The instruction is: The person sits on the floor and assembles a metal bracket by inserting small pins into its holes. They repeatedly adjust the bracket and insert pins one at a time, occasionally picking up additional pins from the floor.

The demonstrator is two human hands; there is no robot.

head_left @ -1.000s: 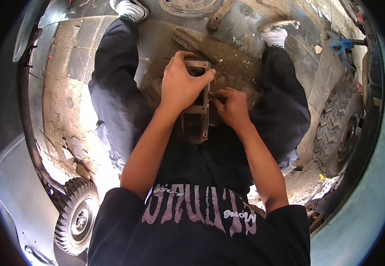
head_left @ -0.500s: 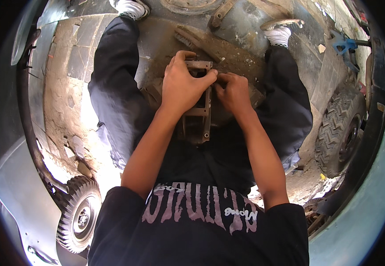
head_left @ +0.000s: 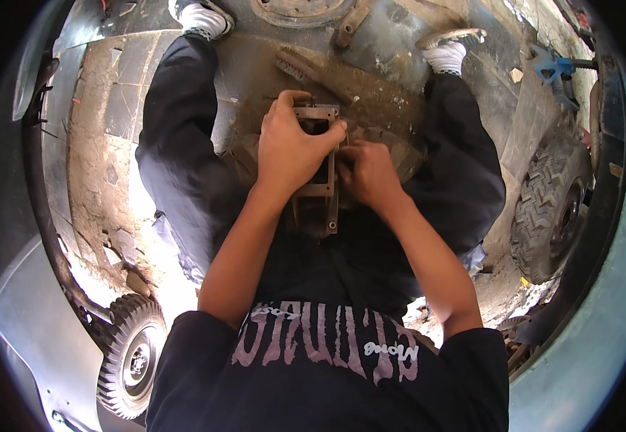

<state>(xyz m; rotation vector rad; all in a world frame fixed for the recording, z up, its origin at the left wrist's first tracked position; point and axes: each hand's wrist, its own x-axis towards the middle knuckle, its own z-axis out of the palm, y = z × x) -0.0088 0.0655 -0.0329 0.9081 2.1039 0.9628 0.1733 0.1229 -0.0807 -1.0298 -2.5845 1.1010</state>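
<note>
Between my thighs stands a dirty metal housing [head_left: 333, 162], a casting with rectangular openings and bolt holes along its top rim. My left hand [head_left: 289, 147] is wrapped over its far left part, thumb across the opening onto the right rim, fingers down the left side. Against the housing's right side, my right hand [head_left: 372, 171] is closed with fingers curled; whatever they hold, if anything, is hidden. The lower body of the housing is mostly covered by my hands and legs.
A wire brush [head_left: 293, 66] lies on the floor beyond the housing. Farther off are a round metal rim [head_left: 302, 10] and a metal arm [head_left: 350, 27]. Tyred wheels stand at right [head_left: 552, 209] and lower left [head_left: 136, 363]. A blue tool [head_left: 554, 68] is at far right.
My right hand has slid nearer along the housing's right side, its fingers curling lower. My left hand keeps its grip. The whole view has shifted slightly.
</note>
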